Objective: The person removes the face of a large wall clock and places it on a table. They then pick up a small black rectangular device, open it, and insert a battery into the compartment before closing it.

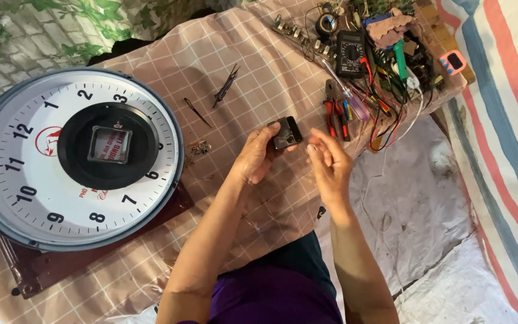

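Clock movement (pixel 286 132), a small dark boxy mechanism, sits in the fingers of the left hand (pixel 258 155), lifted above the checked pink cloth (pixel 223 54) near the middle of the table. Left fingers are curled around its lower edge, gripping it. Just beside it, the right hand (pixel 329 165) is raised with its fingers loosely bent and close together; whether they pinch something tiny cannot be told from this view. Behind the hands lie red-handled pliers (pixel 333 111), and beyond them a black multimeter (pixel 350 54) among tangled wires and a green-handled tool (pixel 400 59). Farther left on the cloth rest black tweezers (pixel 225 87), a thin dark clock hand (pixel 198 112) and a little cluster of small metal parts (pixel 199 147). Well to the left stands a large round wall clock (pixel 28 180) face up, with a black disc at its centre.
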